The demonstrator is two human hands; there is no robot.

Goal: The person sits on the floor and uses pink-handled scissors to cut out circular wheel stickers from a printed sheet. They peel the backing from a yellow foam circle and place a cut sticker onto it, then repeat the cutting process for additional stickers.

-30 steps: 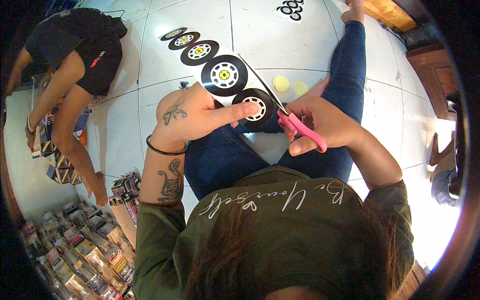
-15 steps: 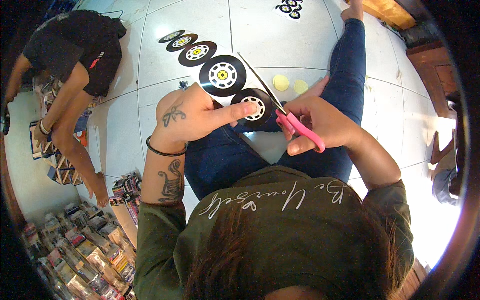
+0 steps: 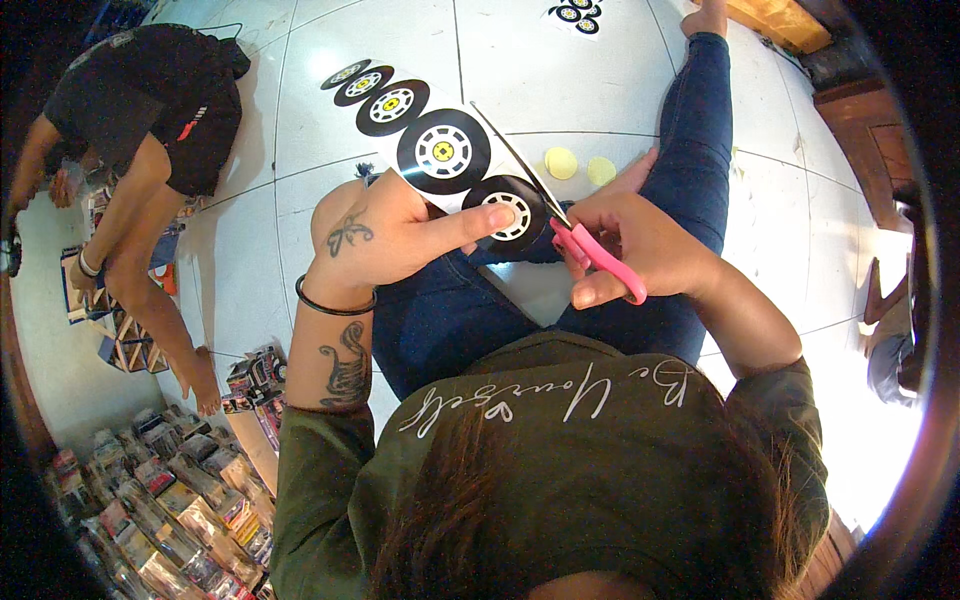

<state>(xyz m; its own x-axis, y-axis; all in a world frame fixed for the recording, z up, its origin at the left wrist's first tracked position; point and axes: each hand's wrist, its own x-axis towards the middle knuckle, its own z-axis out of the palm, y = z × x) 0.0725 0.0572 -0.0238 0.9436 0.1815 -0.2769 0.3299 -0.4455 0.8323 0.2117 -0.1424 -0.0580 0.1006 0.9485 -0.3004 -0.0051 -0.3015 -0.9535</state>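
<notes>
My left hand (image 3: pixel 400 225) pinches the near end of a white sticker strip (image 3: pixel 446 152) printed with several black wheel-shaped discs, its thumb lying on the nearest disc. The strip slants away to the far left above my lap. In my right hand (image 3: pixel 630 245) is a pair of scissors (image 3: pixel 612 264) with pink handles, my fingers and thumb round the loops. Their blades point to the far left along the right edge of the strip, beside the two nearest discs. How far the blades are apart is hard to make out.
On the tiled floor (image 3: pixel 380 25) beyond my knee lie two pale yellow round pieces (image 3: pixel 561 163). Another sheet of wheel stickers (image 3: pixel 577 15) is farther off. At left a person in black (image 3: pixel 165 100) bends over; packaged goods (image 3: pixel 180 490) stand in rows at the lower left.
The strip's far end has tilted slightly nearer and to the right. The scissors stay almost in place along its edge. The person at left has shifted their arms a little.
</notes>
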